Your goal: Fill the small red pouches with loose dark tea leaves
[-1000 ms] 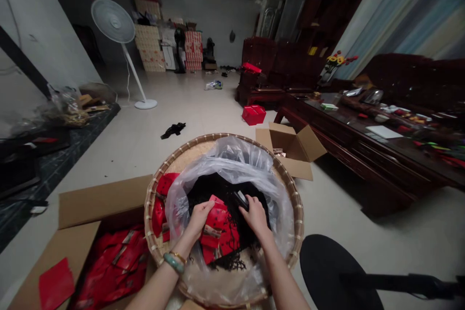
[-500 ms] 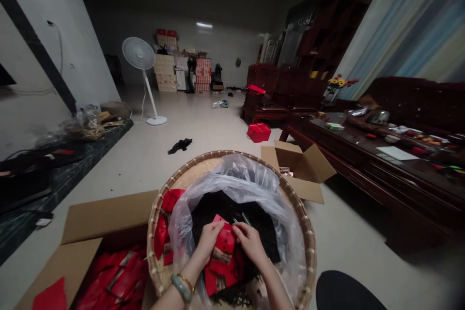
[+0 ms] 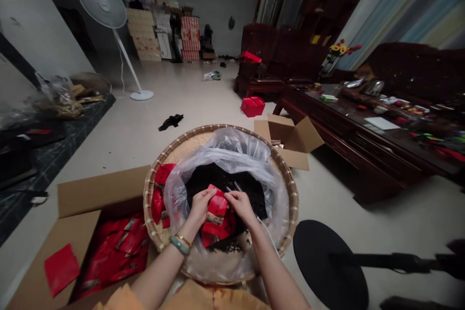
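Between my two hands is a small red packet (image 3: pixel 217 207) with dark print and a pale band near its lower end. My left hand (image 3: pixel 199 207), with a green bangle and a gold bracelet at the wrist, pinches its left upper edge. The fingertips of my right hand (image 3: pixel 240 206) are closed at its upper right edge. More red packets (image 3: pixel 212 237) lie just beneath. Below my hands, dark loose stuff (image 3: pixel 203 178) fills a clear plastic bag (image 3: pixel 274 184), set in a round woven basket (image 3: pixel 295 198). Silvery slim tools (image 3: pixel 238 187) rest on the dark stuff.
At the left, a cardboard box (image 3: pixel 105 184) holds many red packets, one lying on its flap. Another open carton (image 3: pixel 290 160) stands beyond the basket. A round black stand base (image 3: pixel 329 261) is at the right. Further off are a white fan (image 3: pixel 141 95) and a low wooden table (image 3: pixel 334 155).
The view has tilted down and shifted, so the room sits higher and more of the basket's near side and the black base show. Both hands still hold the red packet.
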